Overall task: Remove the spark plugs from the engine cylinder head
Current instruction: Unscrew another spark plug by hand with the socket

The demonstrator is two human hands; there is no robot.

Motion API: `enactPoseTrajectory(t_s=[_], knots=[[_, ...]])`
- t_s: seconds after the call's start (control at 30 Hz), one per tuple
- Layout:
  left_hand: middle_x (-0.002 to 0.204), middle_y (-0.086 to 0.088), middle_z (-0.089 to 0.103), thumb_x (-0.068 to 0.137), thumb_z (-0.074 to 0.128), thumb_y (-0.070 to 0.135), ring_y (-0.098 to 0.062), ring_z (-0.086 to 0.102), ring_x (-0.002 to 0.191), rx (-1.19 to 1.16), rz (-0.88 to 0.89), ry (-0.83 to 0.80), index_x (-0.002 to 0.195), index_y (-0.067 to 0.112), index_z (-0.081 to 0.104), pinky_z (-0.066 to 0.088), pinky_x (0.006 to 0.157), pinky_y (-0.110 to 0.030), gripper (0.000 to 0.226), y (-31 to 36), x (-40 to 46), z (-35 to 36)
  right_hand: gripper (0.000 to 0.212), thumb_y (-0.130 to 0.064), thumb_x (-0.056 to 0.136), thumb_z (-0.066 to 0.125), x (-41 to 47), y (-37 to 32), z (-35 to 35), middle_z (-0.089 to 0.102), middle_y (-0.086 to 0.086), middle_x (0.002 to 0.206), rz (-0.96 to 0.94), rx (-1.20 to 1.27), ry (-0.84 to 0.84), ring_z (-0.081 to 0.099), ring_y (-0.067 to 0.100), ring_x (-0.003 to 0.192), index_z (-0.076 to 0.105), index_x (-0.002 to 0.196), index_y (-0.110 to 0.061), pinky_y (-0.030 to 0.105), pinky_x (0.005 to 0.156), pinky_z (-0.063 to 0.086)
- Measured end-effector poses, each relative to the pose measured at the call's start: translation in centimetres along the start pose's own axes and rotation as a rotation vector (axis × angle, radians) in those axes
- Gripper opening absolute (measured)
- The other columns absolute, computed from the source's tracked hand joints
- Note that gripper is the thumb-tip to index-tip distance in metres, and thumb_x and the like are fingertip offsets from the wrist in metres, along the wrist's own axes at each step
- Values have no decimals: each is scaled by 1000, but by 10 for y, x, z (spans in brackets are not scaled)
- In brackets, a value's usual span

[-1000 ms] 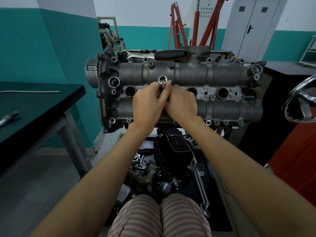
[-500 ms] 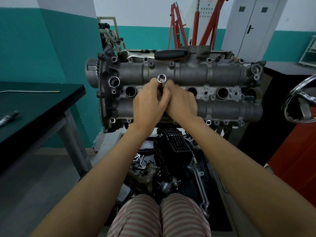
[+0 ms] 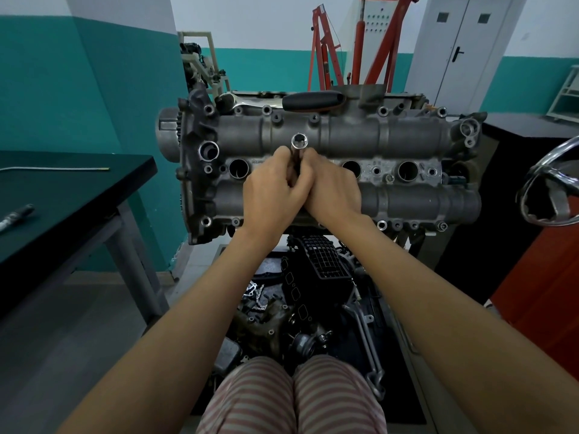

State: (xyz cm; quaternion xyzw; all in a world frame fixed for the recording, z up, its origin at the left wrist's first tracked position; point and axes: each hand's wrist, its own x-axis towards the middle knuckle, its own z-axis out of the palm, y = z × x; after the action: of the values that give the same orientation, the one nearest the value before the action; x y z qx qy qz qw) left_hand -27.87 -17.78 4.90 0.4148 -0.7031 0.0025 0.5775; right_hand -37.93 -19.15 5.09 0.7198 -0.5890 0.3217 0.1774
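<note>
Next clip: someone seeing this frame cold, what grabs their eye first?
Dead centre, both hands meet on a long socket standing up out of the grey cylinder head; the left hand and right hand each have a grip on its shaft. Open plug wells show along the head's middle row, and a ratchet lies on its far edge. A red engine hoist stands behind, by the wall.

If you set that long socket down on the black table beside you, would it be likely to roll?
Probably yes: the socket looks like a smooth, round metal tube, so lying sideways it could roll. It seems rigid and fairly heavy for its size. Stood on end it might tip, being tall and narrow.
</note>
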Motion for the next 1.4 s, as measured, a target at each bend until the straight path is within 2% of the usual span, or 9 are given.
enactPoseTrajectory(t_s=[0.13,0.27,0.43,0.53,0.67,0.8,1.0,1.13,1.4], knots=[[56,0,48,92,52,24,-18,48,55,-13,-5,-6,76,3,53,39,53,-30,26,-2,-1,0,21,-31,96,37,-1,0,1,61,2,93,-7,11,7,60,25,79,44,98,-12,31,58,27],[48,9,36,92,54,26,-14,39,47,-17,-16,2,61,12,42,32,50,-29,36,-1,1,1,26,-34,93,38,-1,1,0,64,6,89,7,25,-6,61,29,78,49,101,-12,32,58,27],[45,-7,42,92,58,31,-24,40,44,-64,-2,33,53,6,41,35,47,-38,49,-1,3,1,26,-31,92,41,-2,2,-4,65,8,81,-17,47,3,60,28,72,58,89,-11,29,56,24],[48,-5,42,92,57,29,-22,40,46,-57,13,21,57,3,43,35,48,-38,45,0,1,1,22,-27,92,40,-1,1,-4,64,8,83,-27,12,-10,60,29,73,55,89,-11,30,56,28],[50,4,41,91,55,25,-16,42,49,-10,10,9,70,2,52,30,50,-24,32,-1,-1,0,18,-29,94,39,0,-1,-2,62,2,89,-11,22,-13,60,26,78,46,94,-12,31,58,28],[50,9,39,90,55,23,-16,44,50,-15,-19,0,71,4,53,33,51,-26,26,0,-1,0,15,-29,96,36,-1,1,-2,62,3,89,-5,23,9,60,26,78,34,87,-17,31,57,23],[48,-9,44,91,57,23,-24,40,46,-69,-29,32,57,2,45,35,50,-37,41,-1,1,2,25,-31,93,39,-3,2,-2,66,4,84,-43,20,34,60,28,75,57,94,-13,29,57,24],[44,-1,35,92,58,26,-18,32,44,-92,-3,42,53,7,37,29,47,-33,47,-2,2,2,26,-27,92,43,-4,1,-4,66,9,80,-52,80,54,60,32,71,61,87,-9,30,56,24],[47,10,32,91,57,26,-14,34,46,-65,16,25,58,9,40,32,48,-30,40,-1,-1,1,21,-26,93,39,-2,1,-1,64,5,90,-59,-43,11,60,26,76,54,95,-11,31,57,32]])
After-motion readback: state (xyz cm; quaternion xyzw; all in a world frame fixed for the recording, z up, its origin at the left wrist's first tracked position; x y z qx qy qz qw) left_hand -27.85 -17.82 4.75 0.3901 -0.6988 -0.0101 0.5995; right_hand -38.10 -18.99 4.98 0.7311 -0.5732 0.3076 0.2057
